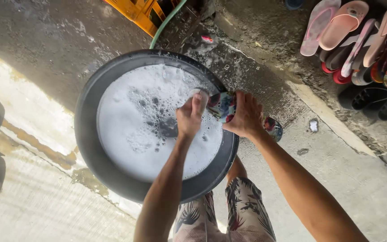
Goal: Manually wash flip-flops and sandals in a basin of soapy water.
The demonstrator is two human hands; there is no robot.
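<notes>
Your right hand (pixel 246 115) grips a patterned slipper (pixel 222 105) at the right rim of the round dark basin (pixel 86 134). The fingers (pixel 247 104) are curled over the top of the slipper and clamped on it. One end of the slipper pokes out to the left of the hand, over the foam; the other end shows past your wrist on the right, above the wet concrete floor (pixel 337 161).

Your left hand (pixel 190 117) sits just beside it, over the soapy water (pixel 135 116). Its fingers are closed together around a small pale thing, which looks like a brush or sponge (pixel 201 96), and this is pressed against the left end of the slipper. What exactly it is, you cannot tell through the suds.

The basin is filled with white foam, with a darker patch of bubbles under your left hand. A green hose (pixel 169 20) runs down to the basin's far rim, next to a yellow crate (pixel 135 12). A row of pink and coloured sandals (pixel 359 40) leans well apart at the upper right. Your knees in leaf-print shorts (pixel 242 210) show below the basin.
</notes>
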